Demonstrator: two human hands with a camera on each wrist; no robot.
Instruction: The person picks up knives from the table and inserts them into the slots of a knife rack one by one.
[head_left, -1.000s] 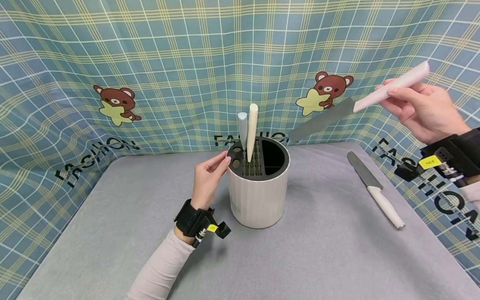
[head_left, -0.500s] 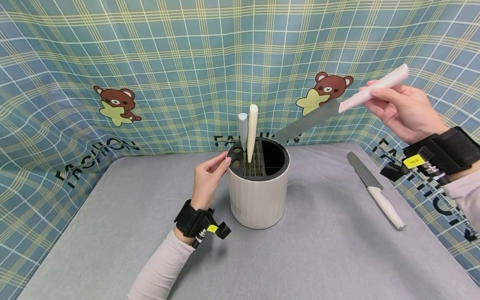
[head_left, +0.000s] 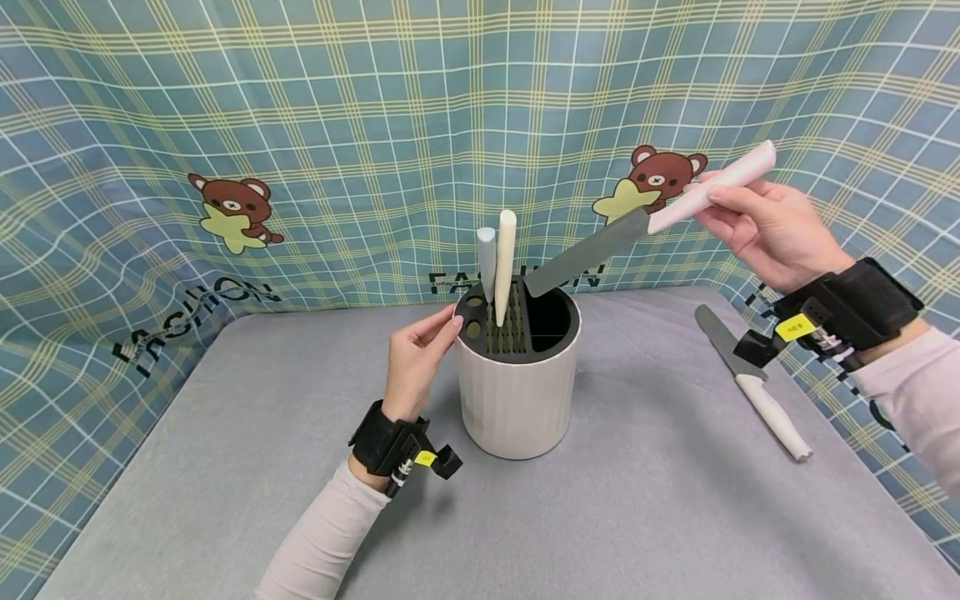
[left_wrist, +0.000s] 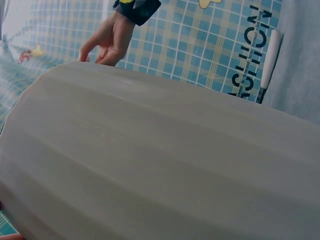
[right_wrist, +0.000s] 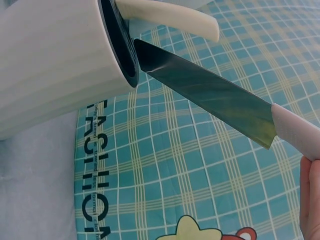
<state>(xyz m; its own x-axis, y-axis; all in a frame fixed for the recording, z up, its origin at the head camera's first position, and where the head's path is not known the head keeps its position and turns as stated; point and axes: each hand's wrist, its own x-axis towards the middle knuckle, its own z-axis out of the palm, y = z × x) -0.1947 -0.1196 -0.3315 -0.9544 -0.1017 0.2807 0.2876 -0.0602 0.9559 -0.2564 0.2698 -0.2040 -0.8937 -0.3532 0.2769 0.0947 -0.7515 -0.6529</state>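
A round, ribbed white knife holder [head_left: 516,408] with a black slotted top stands mid-table. My left hand [head_left: 422,354] holds its left rim between thumb and fingers. In my right hand [head_left: 780,225] is a knife with a pale pink handle [head_left: 712,190], pinched at the handle. Its grey blade [right_wrist: 210,95] slants down leftward, the tip over the holder's top near the large open compartment; whether it touches is unclear. Two knives stand in the slotted part, one with a cream handle [head_left: 506,258], one with a light blue handle [head_left: 486,260].
Another knife with a white handle [head_left: 772,417] lies on the grey table [head_left: 637,500] at the right, its blade pointing away. Behind and at the sides hangs a checked blue cloth [head_left: 360,125] with printed bears.
My right hand has moved left and slightly down, bringing the pink-handled knife's tip from right of the holder to above its top. The left hand stays on the rim.
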